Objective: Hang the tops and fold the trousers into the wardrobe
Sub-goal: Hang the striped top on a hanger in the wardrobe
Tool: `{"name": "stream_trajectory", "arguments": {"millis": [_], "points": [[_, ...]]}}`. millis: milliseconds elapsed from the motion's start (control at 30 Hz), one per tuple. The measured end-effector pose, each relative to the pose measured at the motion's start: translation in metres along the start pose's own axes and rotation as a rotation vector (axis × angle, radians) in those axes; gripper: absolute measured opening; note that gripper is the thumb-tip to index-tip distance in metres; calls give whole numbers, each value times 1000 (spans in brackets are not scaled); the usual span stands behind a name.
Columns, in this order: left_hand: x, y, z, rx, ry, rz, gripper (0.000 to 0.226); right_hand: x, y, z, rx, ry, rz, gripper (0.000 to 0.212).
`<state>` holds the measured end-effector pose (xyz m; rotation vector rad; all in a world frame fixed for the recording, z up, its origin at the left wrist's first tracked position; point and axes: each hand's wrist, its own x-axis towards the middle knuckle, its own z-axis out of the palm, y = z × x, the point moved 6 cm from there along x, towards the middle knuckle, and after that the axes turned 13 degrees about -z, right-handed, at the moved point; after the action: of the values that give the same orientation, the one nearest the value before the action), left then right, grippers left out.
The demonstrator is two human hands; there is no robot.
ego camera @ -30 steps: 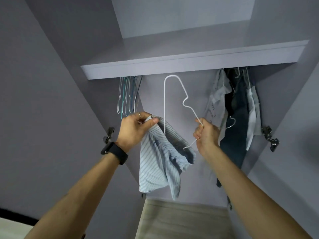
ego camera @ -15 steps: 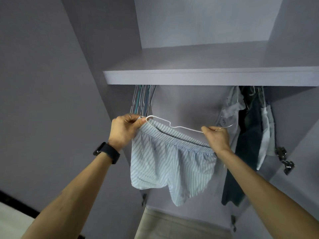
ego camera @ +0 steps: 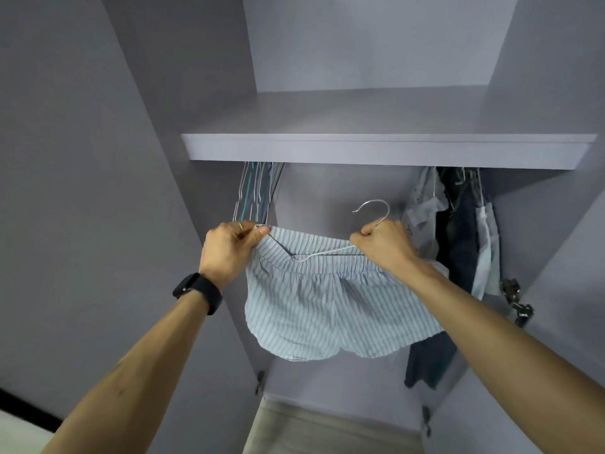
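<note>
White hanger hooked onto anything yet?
No: the wire hanger has its hook in open air below the shelf, and the right hand grips its neck.

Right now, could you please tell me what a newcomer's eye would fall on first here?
The pale blue striped shorts stretched across the middle of the view draw the eye first, the left hand gripping one end of the waistband and the right hand gripping the white wire hanger at the other. Next come the grey shelf overhead, bare hangers beneath its left end and dark hung clothes beneath its right.
</note>
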<state>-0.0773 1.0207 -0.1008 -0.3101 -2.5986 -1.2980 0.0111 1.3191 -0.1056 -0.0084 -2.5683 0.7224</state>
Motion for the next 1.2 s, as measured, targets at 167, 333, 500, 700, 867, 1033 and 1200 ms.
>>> {"name": "stream_trajectory", "arguments": {"millis": [167, 333, 500, 700, 867, 1033, 1200], "points": [[0, -4, 1, 0, 15, -33, 27, -4, 20, -3, 1, 1, 68, 48], [9, -13, -8, 53, 26, -77, 39, -13, 39, -9, 118, 134, 186, 39], [16, -12, -12, 143, 34, -66, 40, -20, 41, -8, 168, 178, 209, 40], [11, -5, -9, 187, 37, -17, 42, -8, 44, -19, 141, 141, 266, 43], [0, 3, -4, 231, 7, 54, 42, -6, 35, -16, 26, 48, 172, 43], [-5, 26, 15, 265, -30, 102, 37, -6, -7, 5, -70, -33, -58, 47], [-9, 31, 30, 308, -240, 79, 41, 3, -26, 14, -208, -225, -110, 48]]}}
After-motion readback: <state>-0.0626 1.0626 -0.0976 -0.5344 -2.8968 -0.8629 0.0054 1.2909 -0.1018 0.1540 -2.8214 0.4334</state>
